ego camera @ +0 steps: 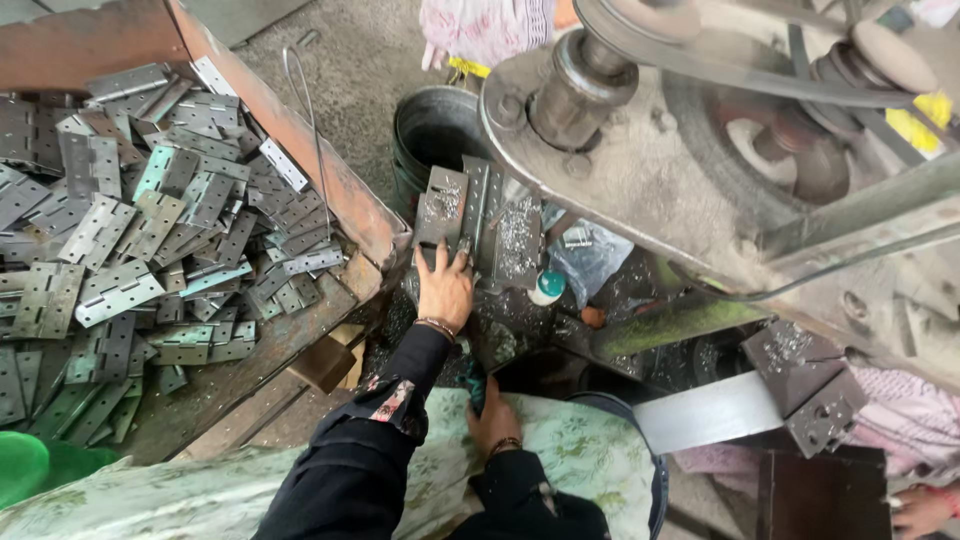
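My left hand reaches forward and grips the near end of a grey metal hinge plate lying on the machine bed, dusted with metal shavings. More such plates lie right beside it. My right hand rests low at my lap on the patterned cloth, closed around a small dark teal object whose kind I cannot make out. Both wrists wear bracelets and black sleeves.
A rusty tray at left holds a heap of several grey hinges. A dark bucket stands behind the plates. The belt-driven machine fills the upper right. Another person's hand shows at bottom right. A green tub sits bottom left.
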